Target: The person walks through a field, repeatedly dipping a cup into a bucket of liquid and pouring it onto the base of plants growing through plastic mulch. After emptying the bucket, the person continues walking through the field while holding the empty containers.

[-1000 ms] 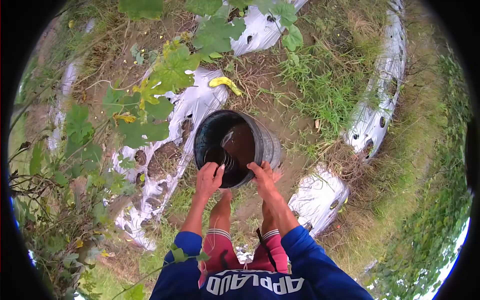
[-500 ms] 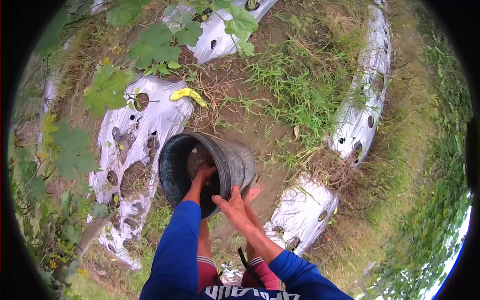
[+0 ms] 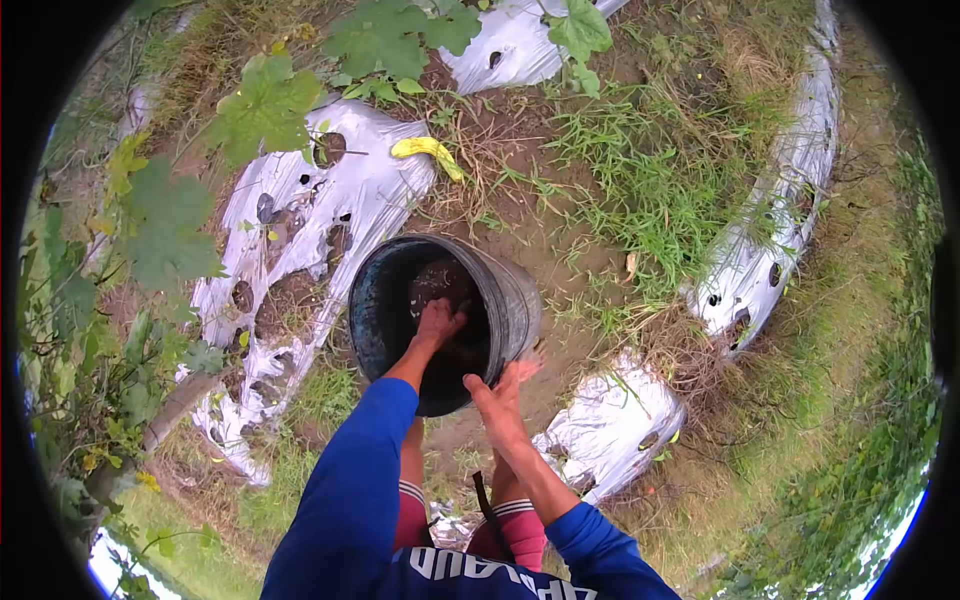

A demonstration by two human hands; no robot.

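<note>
A dark, weathered bucket (image 3: 515,300) is tilted with its mouth toward me, above the soil in front of my legs. My left hand (image 3: 438,322) reaches inside it, with fingers curled near a brownish patch at the bottom. What the fingers hold, if anything, is hidden in the shadow. My right hand (image 3: 497,400) grips the bucket at the near right of its rim, with the thumb at the edge and the other fingers partly hidden along the outer side.
Torn silvery plastic sheeting (image 3: 375,185) with holes covers the ground at the left, and another sheet piece (image 3: 625,420) lies at the right. A yellow, elongated fruit (image 3: 428,155) rests beyond the bucket. Leafy vines (image 3: 170,225) hang at the left; grass (image 3: 640,190) grows ahead.
The view has shifted, so the bucket and ground appear displaced. My left hand has changed pose inside the bucket and shows more fully; my right hand stays at the rim.
</note>
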